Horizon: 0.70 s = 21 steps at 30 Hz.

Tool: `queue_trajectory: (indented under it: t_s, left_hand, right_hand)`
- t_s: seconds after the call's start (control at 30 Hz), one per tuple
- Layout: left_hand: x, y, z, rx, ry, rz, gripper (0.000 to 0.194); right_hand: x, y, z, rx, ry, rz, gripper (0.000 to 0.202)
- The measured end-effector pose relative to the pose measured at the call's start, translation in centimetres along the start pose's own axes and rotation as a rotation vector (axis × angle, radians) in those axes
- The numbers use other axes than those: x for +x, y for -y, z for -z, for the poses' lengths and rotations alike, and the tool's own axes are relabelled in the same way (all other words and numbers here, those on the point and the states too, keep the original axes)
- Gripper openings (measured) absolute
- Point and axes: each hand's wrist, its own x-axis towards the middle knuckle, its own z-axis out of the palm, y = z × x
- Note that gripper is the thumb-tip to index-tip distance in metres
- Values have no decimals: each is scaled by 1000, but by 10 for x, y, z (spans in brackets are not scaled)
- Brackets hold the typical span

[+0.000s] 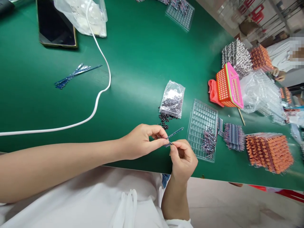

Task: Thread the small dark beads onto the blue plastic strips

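Note:
My left hand (144, 141) pinches a narrow blue strip (176, 132), which looks like a strip of small circuit boards. Its far end points up and to the right. Close against it, my right hand (182, 158) is closed with thumb and forefinger on a tiny dark part at the strip's near end; the fingers hide what kind it is. Just beyond my hands lie loose small black parts (164, 118), spilling by a clear plastic bag (172, 99) of the same parts. To the right is a clear compartment tray (196, 126) with a pile of thin wired pieces (209, 142) in it.
A white cable (98, 98) curves across the green table (133, 63). Blue strips (71, 76), a phone (57, 25) and a plastic bag (95, 19) lie left. On the right are an orange basket (223, 88), orange stacks (269, 152) and a co-worker's hands (279, 74).

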Motion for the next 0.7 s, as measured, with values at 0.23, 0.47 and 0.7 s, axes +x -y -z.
queue_trajectory:
  t_s: [0.23, 0.47, 0.7]
  left_hand:
    - [0, -1, 2, 46, 1, -36, 17]
    - [1, 0, 3, 61, 16, -75, 17]
    - [1, 0, 5, 72, 21, -119, 14]
  right_hand:
    - [0, 0, 0, -51, 1, 0, 2]
    - [1, 1, 0, -77, 15, -2, 4]
    - [1, 1, 0, -23, 11, 13, 3]
